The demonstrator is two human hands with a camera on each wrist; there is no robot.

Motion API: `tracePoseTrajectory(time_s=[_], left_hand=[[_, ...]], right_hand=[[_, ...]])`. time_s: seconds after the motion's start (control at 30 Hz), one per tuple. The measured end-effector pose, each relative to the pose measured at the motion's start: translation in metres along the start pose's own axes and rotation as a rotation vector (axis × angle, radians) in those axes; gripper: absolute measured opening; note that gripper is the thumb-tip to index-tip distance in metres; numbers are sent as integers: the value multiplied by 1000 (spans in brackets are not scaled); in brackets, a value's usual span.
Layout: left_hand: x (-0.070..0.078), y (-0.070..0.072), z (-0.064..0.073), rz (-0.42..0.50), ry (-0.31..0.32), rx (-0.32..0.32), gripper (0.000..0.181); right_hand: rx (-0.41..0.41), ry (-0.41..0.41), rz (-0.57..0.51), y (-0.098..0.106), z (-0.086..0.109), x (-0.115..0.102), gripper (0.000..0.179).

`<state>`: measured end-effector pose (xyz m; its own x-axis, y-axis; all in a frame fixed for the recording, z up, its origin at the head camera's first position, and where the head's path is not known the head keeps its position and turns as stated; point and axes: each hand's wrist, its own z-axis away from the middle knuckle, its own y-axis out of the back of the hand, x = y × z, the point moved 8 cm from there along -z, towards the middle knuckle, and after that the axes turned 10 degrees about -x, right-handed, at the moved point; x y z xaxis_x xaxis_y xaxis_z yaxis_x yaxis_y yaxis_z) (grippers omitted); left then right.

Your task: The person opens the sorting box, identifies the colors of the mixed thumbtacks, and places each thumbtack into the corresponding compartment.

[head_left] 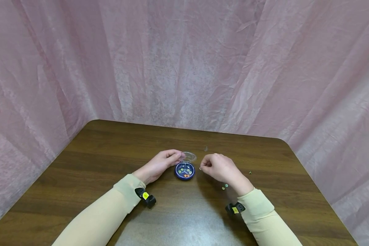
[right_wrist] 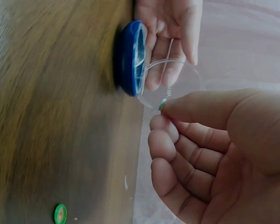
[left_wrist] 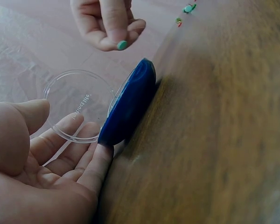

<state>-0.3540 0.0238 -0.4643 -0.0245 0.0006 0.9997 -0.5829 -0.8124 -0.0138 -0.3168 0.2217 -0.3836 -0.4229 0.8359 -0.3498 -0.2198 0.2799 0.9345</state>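
Note:
A round blue case [head_left: 185, 177] sits on the table, its inside split into three compartments with several small green, yellowish and orange discs in them. Its clear hinged lid [left_wrist: 79, 137] stands raised. My left hand [head_left: 160, 164] holds that lid, thumb at the rim and fingers behind it, with one finger against the blue base [left_wrist: 130, 107]. To the right of the case, my right hand [head_left: 221, 167] pinches a small green disc [left_wrist: 122, 45] between thumb and index finger. The other fingers of that hand are curled in.
Two small discs [head_left: 223, 188] lie on the table by my right wrist. Another small green piece [head_left: 250, 172] is farther right. Pink curtains [head_left: 184, 68] hang behind the brown wooden table [head_left: 89, 191].

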Motion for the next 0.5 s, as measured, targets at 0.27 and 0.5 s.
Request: tracePoseTrajectory(time_s=[0.27,0.5], left_hand=[[-1,1,-1,3,-4,0,35],[-1,1,-1,10,-2,5,35]], right_hand=[[-35,48,-186,2,0,-4,9],[-74,71,-379,2,2,-5,8]])
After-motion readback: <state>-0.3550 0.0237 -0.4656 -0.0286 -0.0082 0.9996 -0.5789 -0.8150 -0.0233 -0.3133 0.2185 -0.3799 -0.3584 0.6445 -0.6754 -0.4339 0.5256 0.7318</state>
